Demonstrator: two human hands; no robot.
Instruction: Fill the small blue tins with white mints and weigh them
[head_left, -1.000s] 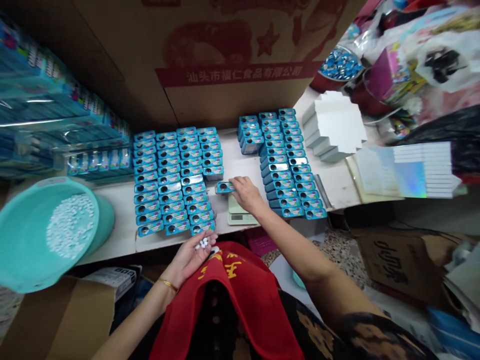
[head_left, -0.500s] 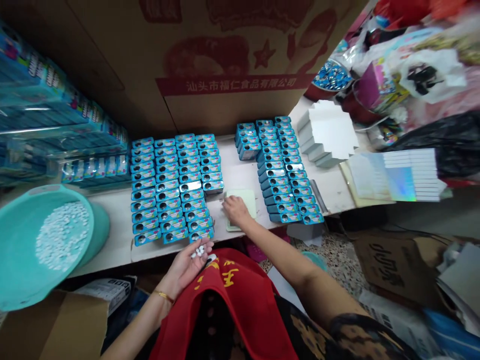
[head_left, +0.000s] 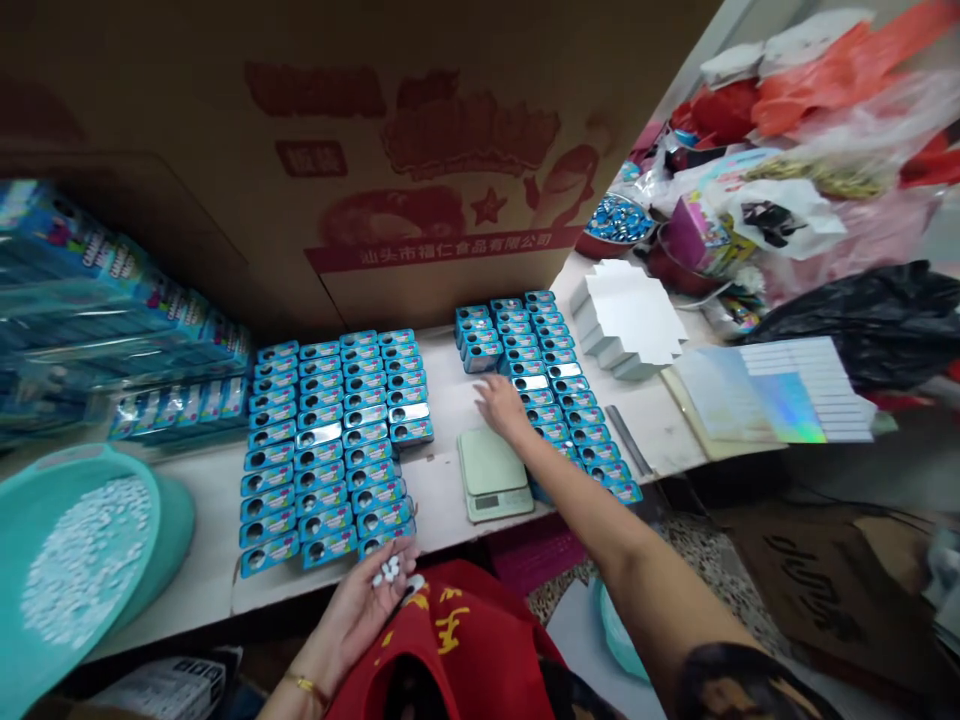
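My left hand (head_left: 375,588) is cupped palm up at the table's front edge, with several small white oval candy pieces (head_left: 389,571) lying in it. My right hand (head_left: 502,406) reaches past a pale green digital scale (head_left: 491,470), its fingers apart and seemingly with nothing in them. Just beyond those fingertips stands the front blue box (head_left: 482,357) of a short row. Rows of small blue boxes with round dark holes (head_left: 322,455) stand left of the scale, and more blue boxes (head_left: 571,385) stand to its right, partly behind my forearm.
A turquoise basin (head_left: 172,540) of white pieces stands at the left. Wrapped stacks of blue boxes (head_left: 112,290) rise behind it. A large carton (head_left: 420,200) walls off the back. White card trays (head_left: 634,310), a metal strip (head_left: 628,440) and shiny sheets (head_left: 780,390) lie to the right.
My right hand has moved from the scale's left edge up and away from me toward the short box row, uncovering the scale. My left hand still cups the candy pieces. The view has tilted upward.
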